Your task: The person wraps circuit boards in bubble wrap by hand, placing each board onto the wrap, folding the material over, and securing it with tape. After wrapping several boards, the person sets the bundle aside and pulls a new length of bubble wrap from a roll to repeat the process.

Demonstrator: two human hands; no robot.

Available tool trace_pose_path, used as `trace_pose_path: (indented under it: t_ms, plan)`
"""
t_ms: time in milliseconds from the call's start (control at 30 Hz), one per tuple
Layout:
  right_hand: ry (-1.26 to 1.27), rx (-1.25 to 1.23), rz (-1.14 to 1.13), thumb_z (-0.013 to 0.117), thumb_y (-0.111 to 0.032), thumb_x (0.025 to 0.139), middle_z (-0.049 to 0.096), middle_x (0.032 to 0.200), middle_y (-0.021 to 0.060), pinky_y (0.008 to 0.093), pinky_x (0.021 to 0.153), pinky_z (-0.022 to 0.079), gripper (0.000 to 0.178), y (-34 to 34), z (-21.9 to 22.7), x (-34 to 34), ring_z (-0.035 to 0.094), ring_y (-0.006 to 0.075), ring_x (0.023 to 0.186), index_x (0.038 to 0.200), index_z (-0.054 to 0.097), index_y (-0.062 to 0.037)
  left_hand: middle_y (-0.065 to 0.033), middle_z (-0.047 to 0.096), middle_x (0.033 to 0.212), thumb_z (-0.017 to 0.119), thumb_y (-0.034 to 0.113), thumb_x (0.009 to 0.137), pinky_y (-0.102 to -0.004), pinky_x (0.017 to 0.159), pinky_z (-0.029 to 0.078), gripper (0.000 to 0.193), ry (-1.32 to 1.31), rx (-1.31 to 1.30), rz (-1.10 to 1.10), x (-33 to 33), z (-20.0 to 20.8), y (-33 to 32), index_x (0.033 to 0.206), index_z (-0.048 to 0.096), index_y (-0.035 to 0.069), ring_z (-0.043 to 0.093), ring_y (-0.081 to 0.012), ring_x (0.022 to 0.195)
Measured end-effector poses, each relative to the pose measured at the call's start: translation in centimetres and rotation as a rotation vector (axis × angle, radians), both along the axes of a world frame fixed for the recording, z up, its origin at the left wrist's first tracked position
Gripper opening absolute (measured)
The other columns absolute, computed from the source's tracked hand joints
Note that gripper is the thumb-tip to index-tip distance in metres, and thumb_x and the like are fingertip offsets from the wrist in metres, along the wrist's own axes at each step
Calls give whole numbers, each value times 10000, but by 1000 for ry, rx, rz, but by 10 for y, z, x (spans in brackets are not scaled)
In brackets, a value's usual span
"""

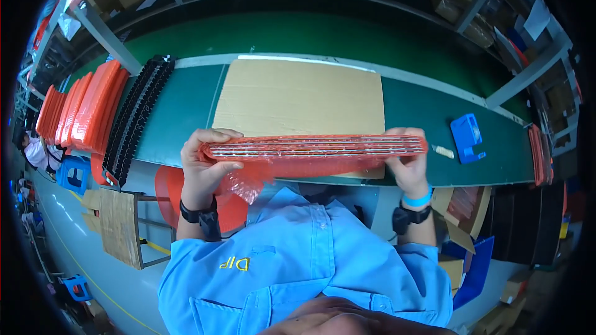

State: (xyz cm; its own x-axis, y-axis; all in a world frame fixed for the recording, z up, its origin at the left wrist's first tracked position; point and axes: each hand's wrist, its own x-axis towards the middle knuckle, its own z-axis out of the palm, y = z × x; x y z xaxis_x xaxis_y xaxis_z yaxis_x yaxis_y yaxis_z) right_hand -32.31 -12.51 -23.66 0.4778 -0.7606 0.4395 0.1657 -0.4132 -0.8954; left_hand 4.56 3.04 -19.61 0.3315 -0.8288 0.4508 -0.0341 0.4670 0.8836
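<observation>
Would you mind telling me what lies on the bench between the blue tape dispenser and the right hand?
In the head view, only a small pale scrap lies between the blue tape dispenser and the right hand.

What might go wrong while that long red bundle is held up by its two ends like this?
1. The red bundle is gripped only at its ends by the left hand and right hand, so its unsupported middle might sag or the stacked strips might slide apart.
2. Loose red bubble wrap hangs below and might snag or slip off.
3. It is held at the green table's near edge, not over the cardboard sheet, so dropped pieces might fall to the floor.
</observation>
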Motion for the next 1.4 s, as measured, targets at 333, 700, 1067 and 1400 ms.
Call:
trace_pose_path:
  t_ms: [333,700,1067,1400]
  plan:
    - [-62,-178,-196,826,-144,800,510,1294,199,482,1041,444,612,20,-22,19,547,313,1182,1223,392,-63,-192,694,1099,807,71,791,-381,936,528,340,-227,198,44,18,-76,-7,1057,612,-13,670,-263,1054]
    - [404,-962,-557,890,-230,685,410,1427,172,559,1094,343,445,39,13,13,430,350,1287,1071,668,-249,-199,700,1061,780,85,819,-375,922,521,279,-264,159,55,24,-88,-7,1025,616,-8,676,-263,1009]
    - [342,-925,-590,875,-115,643,496,1357,160,552,1060,376,462,35,5,20,466,346,1226,1023,682,-293,-198,686,1087,779,81,820,-387,933,519,292,-242,140,37,30,-98,-8,1042,605,6,666,-273,1031]
    - [302,-915,-606,865,-98,648,504,1349,163,543,1044,397,454,36,3,23,471,349,1219,1021,678,-277,-186,660,1146,818,119,806,-395,962,506,384,-234,169,17,32,-102,-6,1095,585,20,646,-273,1073]
